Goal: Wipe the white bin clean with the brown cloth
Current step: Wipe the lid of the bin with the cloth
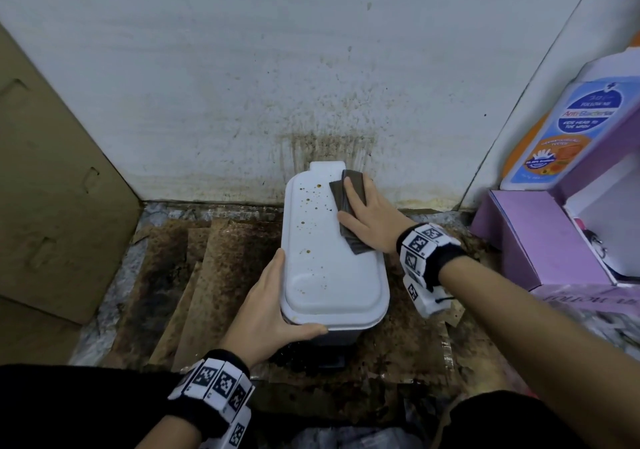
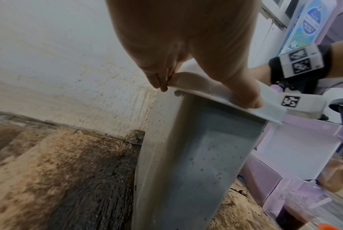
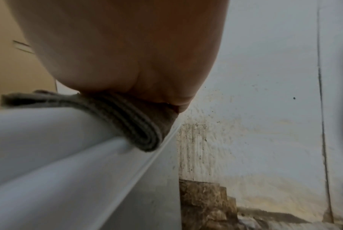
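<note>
The white bin (image 1: 322, 275) stands on the floor against the wall, its shut lid dotted with brown spots. The folded brown cloth (image 1: 356, 242) lies on the lid's far right part. My right hand (image 1: 369, 214) presses it flat with straight fingers. The right wrist view shows the cloth (image 3: 127, 118) hanging over the lid's edge (image 3: 58, 140) under my palm (image 3: 127, 46). My left hand (image 1: 266, 303) grips the bin's near left corner, the thumb along the front rim. In the left wrist view the thumb (image 2: 247, 96) lies on the lid above the speckled bin wall (image 2: 196, 155).
A stained white wall (image 1: 311, 102) rises right behind the bin. Brown cardboard (image 1: 52, 188) leans at the left. Dirty, dark-stained cardboard sheets (image 1: 207, 275) cover the floor. Purple boxes (image 1: 540, 240) and a large wash bottle (image 1: 568, 129) crowd the right side.
</note>
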